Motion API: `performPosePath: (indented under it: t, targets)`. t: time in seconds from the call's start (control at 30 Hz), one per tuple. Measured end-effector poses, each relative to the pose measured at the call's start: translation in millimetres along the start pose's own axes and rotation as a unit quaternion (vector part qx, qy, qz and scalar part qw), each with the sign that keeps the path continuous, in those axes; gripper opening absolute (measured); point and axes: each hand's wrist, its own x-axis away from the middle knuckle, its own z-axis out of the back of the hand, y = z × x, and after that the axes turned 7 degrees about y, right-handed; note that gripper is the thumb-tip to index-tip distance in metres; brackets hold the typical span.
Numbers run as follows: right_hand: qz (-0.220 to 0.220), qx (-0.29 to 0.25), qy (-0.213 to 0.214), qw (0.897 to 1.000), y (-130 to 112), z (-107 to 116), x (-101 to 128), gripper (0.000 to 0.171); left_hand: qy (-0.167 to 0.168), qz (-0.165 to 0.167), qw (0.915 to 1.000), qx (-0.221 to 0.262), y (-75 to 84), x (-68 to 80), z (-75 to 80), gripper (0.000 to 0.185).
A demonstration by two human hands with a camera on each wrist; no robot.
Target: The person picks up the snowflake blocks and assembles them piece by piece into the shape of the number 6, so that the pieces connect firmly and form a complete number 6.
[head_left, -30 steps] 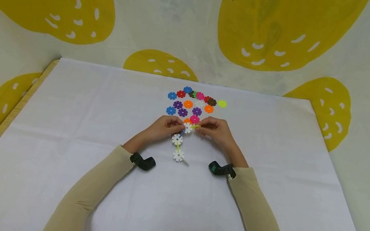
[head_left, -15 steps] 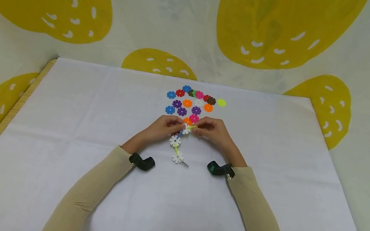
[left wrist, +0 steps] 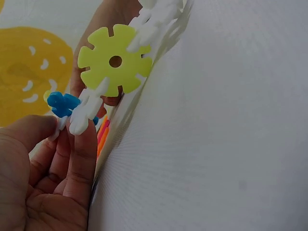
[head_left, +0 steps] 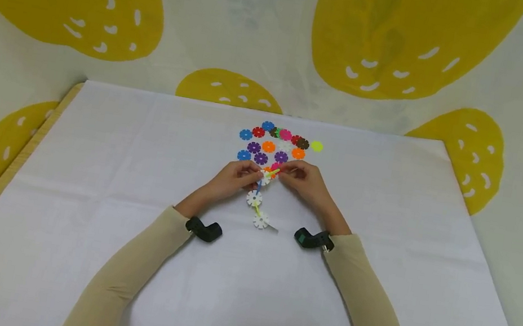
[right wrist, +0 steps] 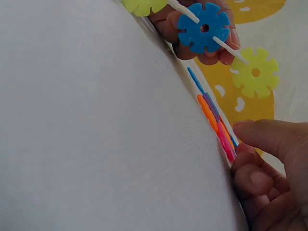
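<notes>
Left hand (head_left: 238, 175) pinches snowflake-disc chain (head_left: 256, 199) | right hand (head_left: 301, 179) pinches yellow-green disc (head_left: 274, 172) | align slots squarely, press gently.

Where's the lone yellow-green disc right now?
In the head view the yellow-green disc lies flat on the white cloth, at the right end of the pile of coloured discs, beyond the right hand.

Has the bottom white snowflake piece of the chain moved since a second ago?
Yes. The bottom white piece has swung rightward, toward the right wrist camera, while the loose yellow-green disc stays put.
</notes>
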Motion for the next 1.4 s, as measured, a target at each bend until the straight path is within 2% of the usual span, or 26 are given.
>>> performPosePath:
  t: [0.23,0.47,0.67,0.77,0.97,1.07,1.17,1.27,1.3,1.4]
  targets:
    - [0.003,0.045,-0.007,0.999,-2,-4,-6,0.031,-0.017,-0.007,0.9998,-0.006,-1.0,-0.3,-0.8,0.022]
    - [-0.001,0.062,-0.009,0.998,-7,-5,-8,0.034,-0.021,-0.009,0.9997,-0.013,-1.1,-0.5,-0.3,0.023]
    - [-0.031,0.06,-0.009,0.998,-9,-5,-5,0.035,-0.022,-0.012,0.9995,-0.016,0.3,-0.4,-1.0,0.023]
    - [-0.046,0.04,-0.003,0.998,-8,-4,-3,0.034,-0.022,-0.014,0.9994,-0.02,-0.8,-0.6,-0.5,0.023]
    - [-0.046,-0.008,0.005,0.999,-4,-2,3,0.025,-0.021,-0.011,0.9994,-0.025,-2.1,0.2,0.3,0.023]
    - [-0.068,-0.041,0.011,0.997,-3,-1,5,0.026,-0.021,-0.01,0.9994,-0.026,-2.3,0.4,0.5,0.023]
    - [-0.11,-0.091,0.024,0.989,-3,1,5,0.027,-0.017,-0.012,0.9994,-0.029,-2.1,0.5,0.8,0.023]
    - [-0.15,-0.146,0.036,0.977,-2,4,6,0.028,-0.014,-0.016,0.9995,-0.024,-1.4,0.7,1.0,0.023]
    - [-0.158,-0.161,0.037,0.974,-2,6,6,0.029,-0.016,-0.015,0.9995,-0.021,3.2,2.5,1.1,0.023]
    - [-0.169,-0.206,0.036,0.963,-1,8,7,0.028,-0.018,-0.015,0.9996,-0.017,3.9,2.9,0.7,0.024]
